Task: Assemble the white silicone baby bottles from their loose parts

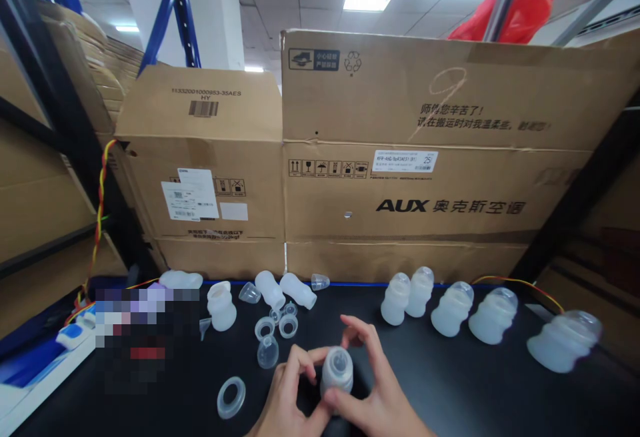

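A small translucent baby bottle (338, 383) stands upright between my hands at the front of the black table, a ring and a clear nipple on its top. My left hand (295, 390) grips it from the left, the thumb low on its side and the index finger near the ring. My right hand (373, 387) holds it from the right, thumb pressed on the front, with the index finger raised beside the top. The bottle's lower part is partly hidden by my thumbs. A loose wide ring (231, 397) lies to the left of my left hand.
Several capped bottles (453, 309) stand at right. Behind my hands lie open bottles (270, 289), clear caps (321, 281), collar rings (289, 325) and a clear domed piece (268, 351). An uncapped bottle (221, 307) stands left. Cardboard (330, 223) walls the back; a white strip (45, 383) edges the left.
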`<state>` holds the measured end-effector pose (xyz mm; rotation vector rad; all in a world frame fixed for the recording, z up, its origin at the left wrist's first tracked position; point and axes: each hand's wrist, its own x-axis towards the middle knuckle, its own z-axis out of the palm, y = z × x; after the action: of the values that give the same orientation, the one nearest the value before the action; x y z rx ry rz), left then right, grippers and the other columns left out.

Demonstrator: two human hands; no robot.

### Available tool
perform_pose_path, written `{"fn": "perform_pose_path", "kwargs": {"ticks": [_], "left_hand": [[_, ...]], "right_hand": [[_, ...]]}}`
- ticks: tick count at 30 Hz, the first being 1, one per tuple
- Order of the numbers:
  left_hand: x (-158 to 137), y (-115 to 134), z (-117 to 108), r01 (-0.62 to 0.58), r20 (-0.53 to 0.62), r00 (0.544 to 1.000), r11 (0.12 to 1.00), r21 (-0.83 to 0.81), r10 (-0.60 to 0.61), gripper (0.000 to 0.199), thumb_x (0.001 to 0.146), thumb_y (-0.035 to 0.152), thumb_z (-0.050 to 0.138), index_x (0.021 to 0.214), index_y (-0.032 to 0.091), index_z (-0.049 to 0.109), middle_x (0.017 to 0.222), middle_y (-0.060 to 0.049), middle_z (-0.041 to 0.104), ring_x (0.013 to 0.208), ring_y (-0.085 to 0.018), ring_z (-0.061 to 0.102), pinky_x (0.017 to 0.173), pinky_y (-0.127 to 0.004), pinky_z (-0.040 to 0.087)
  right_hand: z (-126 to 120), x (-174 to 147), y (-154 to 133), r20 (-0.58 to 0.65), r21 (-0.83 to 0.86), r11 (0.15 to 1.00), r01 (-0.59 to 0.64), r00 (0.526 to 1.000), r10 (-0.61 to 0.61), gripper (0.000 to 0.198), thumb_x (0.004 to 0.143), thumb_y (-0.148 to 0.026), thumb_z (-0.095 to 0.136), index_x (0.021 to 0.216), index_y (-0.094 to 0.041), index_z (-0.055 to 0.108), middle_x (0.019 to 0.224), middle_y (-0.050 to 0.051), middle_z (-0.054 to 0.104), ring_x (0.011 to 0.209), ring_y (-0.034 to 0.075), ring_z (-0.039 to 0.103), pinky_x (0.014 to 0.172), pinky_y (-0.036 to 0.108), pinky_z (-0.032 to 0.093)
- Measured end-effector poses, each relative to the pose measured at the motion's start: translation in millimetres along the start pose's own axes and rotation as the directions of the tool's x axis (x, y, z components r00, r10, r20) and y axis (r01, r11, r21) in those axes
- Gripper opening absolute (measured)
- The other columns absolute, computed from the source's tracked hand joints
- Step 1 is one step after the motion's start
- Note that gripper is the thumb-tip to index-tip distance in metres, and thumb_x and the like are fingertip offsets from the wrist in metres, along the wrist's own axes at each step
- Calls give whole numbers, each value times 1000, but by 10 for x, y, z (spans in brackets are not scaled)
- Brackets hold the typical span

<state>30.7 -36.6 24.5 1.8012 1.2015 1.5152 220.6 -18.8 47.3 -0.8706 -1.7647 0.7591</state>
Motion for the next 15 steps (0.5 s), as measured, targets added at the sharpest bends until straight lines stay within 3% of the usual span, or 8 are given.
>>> {"fn": "perform_pose_path", "kwargs": {"ticks": [3,7,10,13,15], "left_hand": [[-6,5,3,-1,-5,1000,1000,10,1,41,88,61,68,83,27,46,107,-12,81,87,-23,76,83,-37,61],[-11,19,-4,9,13,1000,999,32,-10,40,88,61,67,83,27,46,109,-12,81,82,-22,75,82,-36,61],[-13,23,-2,20,7,1000,998,56,-20,40,87,60,69,83,27,47,108,-11,81,81,-21,75,80,-36,61],[-17,18,15,10,5,1000,999,37,-10,38,88,58,68,83,27,48,107,-10,82,80,-20,75,80,-35,61],[-21,10,24,-10,15,1000,1000,18,9,38,86,58,70,83,27,49,105,-10,82,79,-20,75,80,-34,61]], "right_hand": [[-17,4,-19,52,36,999,-3,999,1,78,88,-32,69,155,-32,29,131,10,59,124,30,59,110,50,45],[-22,9,-51,4,-32,999,22,1000,-22,78,87,-31,71,153,-34,30,122,8,58,117,30,60,108,51,46],[-30,13,-66,45,-27,999,42,998,-41,72,91,-33,65,153,-34,30,127,9,55,120,30,58,107,51,46],[-44,18,-66,17,-70,996,63,998,-62,65,90,-31,65,148,-36,36,113,5,56,105,27,62,100,49,51],[-57,23,-68,9,-90,992,84,996,-83,67,88,-31,68,147,-36,37,113,5,55,106,28,61,100,49,51]]}}
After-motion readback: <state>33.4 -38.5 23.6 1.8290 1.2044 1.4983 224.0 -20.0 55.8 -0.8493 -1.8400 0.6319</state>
